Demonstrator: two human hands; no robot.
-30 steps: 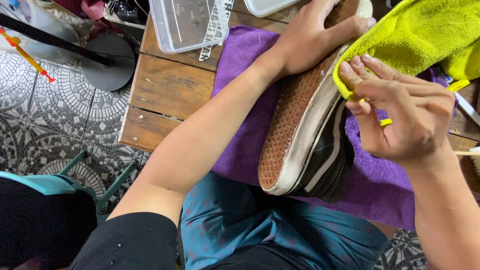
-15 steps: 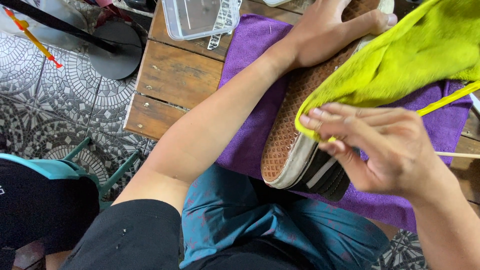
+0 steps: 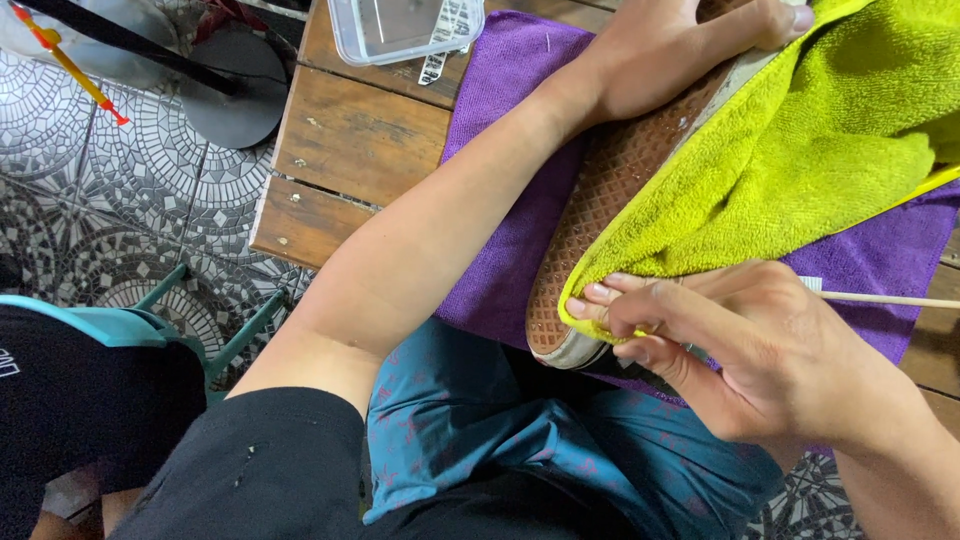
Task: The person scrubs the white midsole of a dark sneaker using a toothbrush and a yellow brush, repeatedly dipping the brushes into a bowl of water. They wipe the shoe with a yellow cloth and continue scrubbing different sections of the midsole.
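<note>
We see a shoe [image 3: 600, 200] lying sole-up on a purple cloth [image 3: 510, 150] at the near edge of the wooden table [image 3: 350, 140], its heel hanging just past that edge. The left hand [image 3: 670, 50] grips the far end of the shoe, fingers wrapped around it. The right hand [image 3: 740, 350] pinches a yellow-green towel [image 3: 810, 150] – fingers closed on its corner – against the heel. A clear plastic box [image 3: 400, 25] sits at the table's far edge.
</note>
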